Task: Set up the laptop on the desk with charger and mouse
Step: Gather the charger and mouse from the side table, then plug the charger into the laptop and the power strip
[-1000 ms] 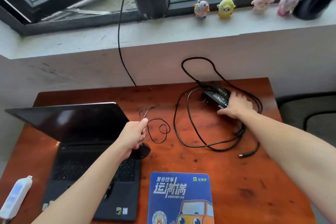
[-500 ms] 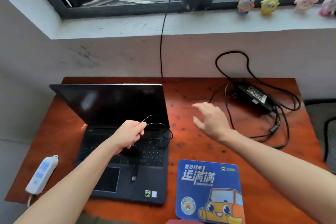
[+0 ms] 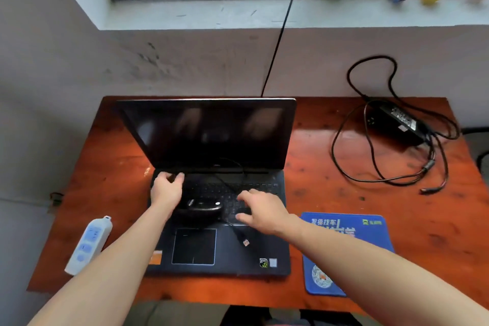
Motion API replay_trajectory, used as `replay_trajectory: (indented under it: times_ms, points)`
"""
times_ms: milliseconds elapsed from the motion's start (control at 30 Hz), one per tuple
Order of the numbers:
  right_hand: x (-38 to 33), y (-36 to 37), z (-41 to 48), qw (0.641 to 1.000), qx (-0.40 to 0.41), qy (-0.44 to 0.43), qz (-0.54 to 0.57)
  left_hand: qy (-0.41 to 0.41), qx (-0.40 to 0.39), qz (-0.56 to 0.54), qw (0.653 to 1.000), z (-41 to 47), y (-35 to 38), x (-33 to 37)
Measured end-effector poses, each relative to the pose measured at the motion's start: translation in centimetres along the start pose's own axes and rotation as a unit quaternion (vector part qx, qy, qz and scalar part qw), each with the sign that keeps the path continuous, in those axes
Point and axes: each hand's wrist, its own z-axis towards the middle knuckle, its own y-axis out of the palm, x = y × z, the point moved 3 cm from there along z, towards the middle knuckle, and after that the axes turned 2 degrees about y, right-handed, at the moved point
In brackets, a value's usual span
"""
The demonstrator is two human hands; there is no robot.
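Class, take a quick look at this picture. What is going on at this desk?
A person is setting up a laptop on a desk. The mouse lies on the keyboard, with its USB plug loose on the palm rest. The left hand seems to pinch the mouse cable near the hinge. The right hand hovers open beside the mouse. The charger sits unplugged at the back right.

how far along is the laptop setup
Done: laptop open on the desk. In hand: left hand pinches the mouse cable; mouse lies on the keyboard, right hand open beside it. Left: USB plug loose, charger unconnected, its barrel plug lying free, mouse pad unused.
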Motion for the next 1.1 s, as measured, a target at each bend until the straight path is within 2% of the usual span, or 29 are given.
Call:
replay_trajectory:
  times_ms: [133, 167, 233, 300, 367, 433, 500, 567, 633, 667, 733, 867, 967, 1100]
  points:
    - [-2.7, 2.6, 1.1, 1.000, -0.003, -0.008, -0.028, -0.009, -0.007, 0.088, 0.996, -1.3, -1.5, -3.5]
    - [-2.9, 3.0, 1.4, 0.999, 0.000, -0.009, -0.032, -0.027, -0.018, 0.070, 0.997, -1.8, -1.3, -4.2]
    - [-3.4, 3.7, 1.8, 0.999, -0.001, -0.012, -0.036, -0.100, -0.054, -0.049, 0.992, -2.9, -0.6, -5.0]
    - [-3.5, 4.2, 1.8, 0.999, -0.002, -0.011, -0.030, -0.162, -0.085, -0.171, 0.968, -3.7, 0.5, -5.1]
    - [-2.8, 4.4, 1.4, 1.000, 0.007, 0.001, -0.014, -0.164, -0.112, -0.243, 0.949, -3.9, 1.4, -4.2]
    - [-1.8, 4.2, 0.9, 1.000, 0.020, 0.020, -0.004, -0.147, -0.154, -0.257, 0.943, -4.0, 2.1, -2.9]
    - [-0.7, 3.7, 0.6, 0.999, 0.031, 0.036, 0.001, -0.127, -0.184, -0.220, 0.949, -3.9, 2.3, -2.0]
    - [0.2, 3.0, 0.1, 0.998, 0.043, 0.046, -0.001, -0.085, -0.191, -0.106, 0.972, -3.7, 1.6, -1.3]
    - [1.3, 2.2, -0.3, 0.997, 0.055, 0.056, 0.001, 0.000, -0.167, 0.110, 0.980, -3.1, 0.2, -0.4]
    - [2.0, 1.7, -0.7, 0.996, 0.063, 0.063, 0.001, 0.050, -0.139, 0.212, 0.966, -3.1, -0.5, 0.3]
    - [3.6, 0.4, -1.6, 0.993, 0.082, 0.082, 0.002, 0.140, -0.073, 0.317, 0.935, -3.5, -1.7, 2.5]
    - [7.6, -2.9, -4.4, 0.981, 0.134, 0.135, 0.039, 0.282, -0.009, 0.319, 0.905, -5.7, -1.6, 7.7]
    - [11.7, -6.3, -7.2, 0.964, 0.185, 0.184, 0.055, 0.382, 0.020, 0.325, 0.865, -8.2, 0.5, 12.4]
    - [17.7, -10.6, -10.9, 0.939, 0.236, 0.243, 0.065, 0.457, 0.035, 0.346, 0.819, -11.7, 4.4, 17.8]
